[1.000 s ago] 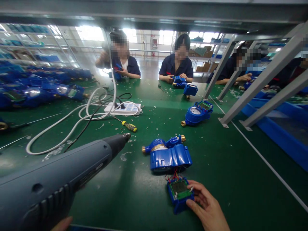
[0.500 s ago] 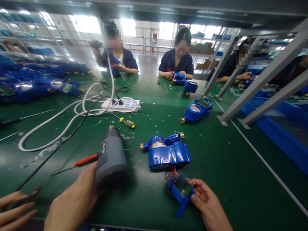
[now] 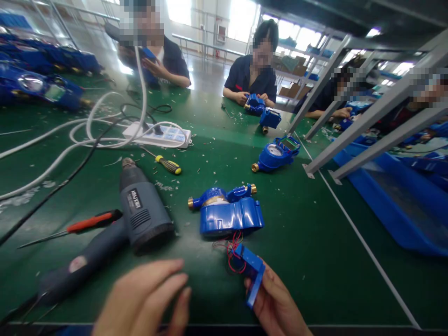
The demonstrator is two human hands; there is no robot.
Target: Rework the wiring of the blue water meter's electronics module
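Note:
My right hand (image 3: pixel 276 305) grips a small blue module (image 3: pixel 251 270) with a circuit board, tilted up on edge; red wires (image 3: pixel 231 249) run from it to the blue water meter body (image 3: pixel 229 214) with brass ends lying just beyond. My left hand (image 3: pixel 147 298) hovers over the near table edge, fingers stretched and holding nothing. A dark grey heat gun (image 3: pixel 140 212) lies on the green table (image 3: pixel 308 242) just beyond that hand, nozzle pointing away. A red-handled screwdriver (image 3: pixel 84 225) lies left of it.
A yellow-and-black screwdriver (image 3: pixel 168 164), a white power strip (image 3: pixel 159 135) with looping cables, and another blue meter (image 3: pixel 276 156) lie farther out. Several people work on meters across the table. Grey metal struts (image 3: pixel 357 126) and blue bins (image 3: pixel 395 205) stand to the right. Blue meters pile at the far left.
My left hand set the heat gun down on the table and let go, drawing back toward me. My right hand tipped the blue module up onto its edge.

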